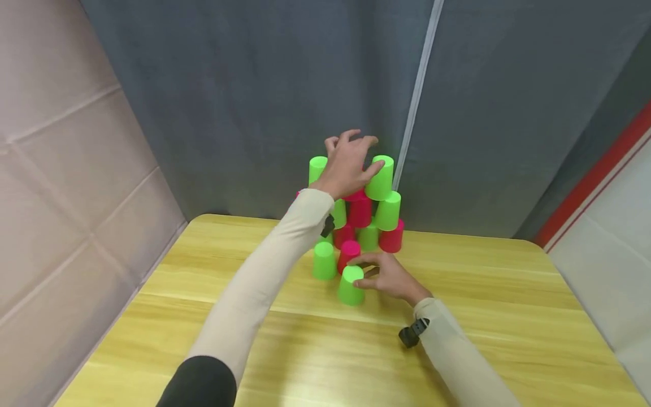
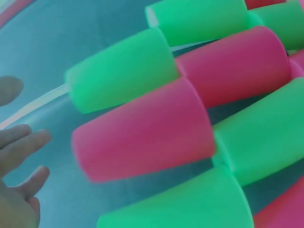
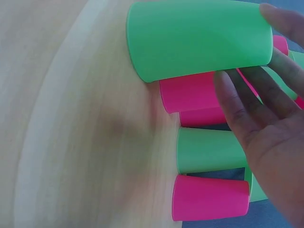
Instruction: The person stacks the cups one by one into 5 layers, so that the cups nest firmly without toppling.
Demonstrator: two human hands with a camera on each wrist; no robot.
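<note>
A stack of upturned green and pink cups point(image 1: 363, 217) is seen at the far middle of the yellow wooden desk point(image 1: 508, 316), in front of a grey curtain point(image 1: 254, 85). The left hand point(image 1: 348, 164) is raised to the top of the stack, its fingers spread and relaxed, the thumb touching the uppermost green cup point(image 1: 381, 178); no pinch is shown. The right hand point(image 1: 389, 277) is laid low on the desk, its fingers straight against the side of a single green cup point(image 1: 351, 285) standing upside down just in front of the stack, beside a pink cup point(image 1: 348, 252). In the right wrist view the fingers point(image 3: 247, 114) are seen resting flat on that cup point(image 3: 199, 40).
</note>
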